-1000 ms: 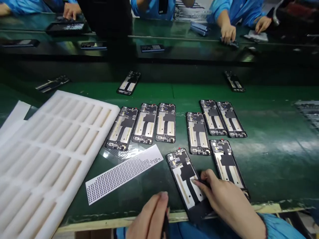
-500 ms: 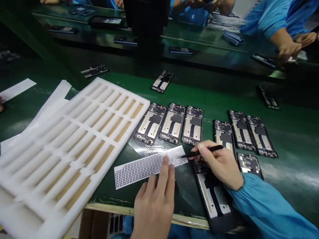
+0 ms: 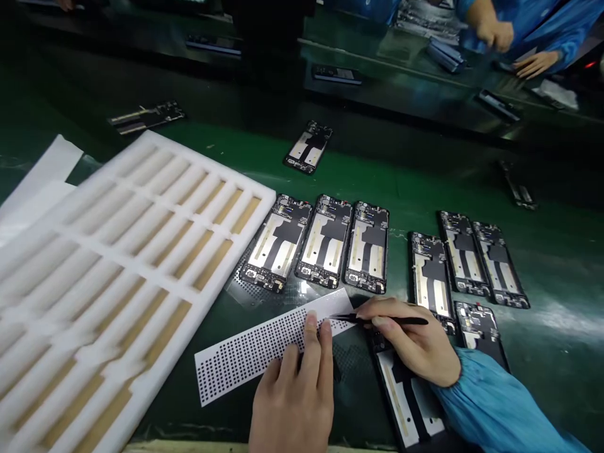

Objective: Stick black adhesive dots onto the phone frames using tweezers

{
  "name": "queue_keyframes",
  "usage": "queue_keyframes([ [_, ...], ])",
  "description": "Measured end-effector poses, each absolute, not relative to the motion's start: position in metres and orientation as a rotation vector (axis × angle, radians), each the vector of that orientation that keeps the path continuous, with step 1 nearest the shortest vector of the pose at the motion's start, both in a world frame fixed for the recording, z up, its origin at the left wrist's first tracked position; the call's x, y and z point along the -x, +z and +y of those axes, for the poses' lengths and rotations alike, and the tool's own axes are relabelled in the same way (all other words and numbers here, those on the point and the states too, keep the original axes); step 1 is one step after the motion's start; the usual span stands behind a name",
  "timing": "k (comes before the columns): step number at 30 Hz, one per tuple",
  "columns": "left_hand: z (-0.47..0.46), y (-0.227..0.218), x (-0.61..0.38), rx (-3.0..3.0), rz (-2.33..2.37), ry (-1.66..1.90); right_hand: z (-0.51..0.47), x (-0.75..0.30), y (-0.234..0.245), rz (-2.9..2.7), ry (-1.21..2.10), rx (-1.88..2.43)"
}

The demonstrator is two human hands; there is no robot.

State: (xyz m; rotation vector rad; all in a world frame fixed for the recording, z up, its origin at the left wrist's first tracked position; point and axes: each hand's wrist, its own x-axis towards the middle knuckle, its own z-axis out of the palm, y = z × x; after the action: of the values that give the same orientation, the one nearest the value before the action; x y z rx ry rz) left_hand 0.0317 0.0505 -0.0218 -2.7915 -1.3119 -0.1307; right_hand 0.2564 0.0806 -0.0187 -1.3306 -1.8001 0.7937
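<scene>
A white sheet of small black round stickers lies slantwise on the green bench. My left hand rests on it, the index and middle fingertips pressing it down and the other fingers partly curled. In my right hand is a pair of black tweezers, pinched between thumb and fingers. Their tips touch or hover just above the sheet beside my left fingertips; I cannot tell which. Under my right hand and wrist lies an opened phone, partly covered. Three more opened phones stand in a row behind the sheet.
A white foam tray with slots fills the left side. More opened phones lie at the right, and one phone lies farther back. Clear perforated film sits under the row. Co-workers' hands are at the far bench.
The view has shifted slightly, so the tray and sheet appear farther left and lower. The tweezers' tips remain near my left fingertips. A co-worker's hands across the bench have moved.
</scene>
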Motion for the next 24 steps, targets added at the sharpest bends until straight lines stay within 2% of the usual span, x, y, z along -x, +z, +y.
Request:
queue_keyframes([
  [15, 0.053, -0.026, -0.030, 2.821, -1.303, -0.200, 0.087, -0.254, -0.006, -1.901, 0.922, 1.356],
  [24, 0.048, -0.035, -0.027, 2.781, -1.444, -0.339, 0.060, -0.254, -0.024, -1.438, 0.849, 1.534],
])
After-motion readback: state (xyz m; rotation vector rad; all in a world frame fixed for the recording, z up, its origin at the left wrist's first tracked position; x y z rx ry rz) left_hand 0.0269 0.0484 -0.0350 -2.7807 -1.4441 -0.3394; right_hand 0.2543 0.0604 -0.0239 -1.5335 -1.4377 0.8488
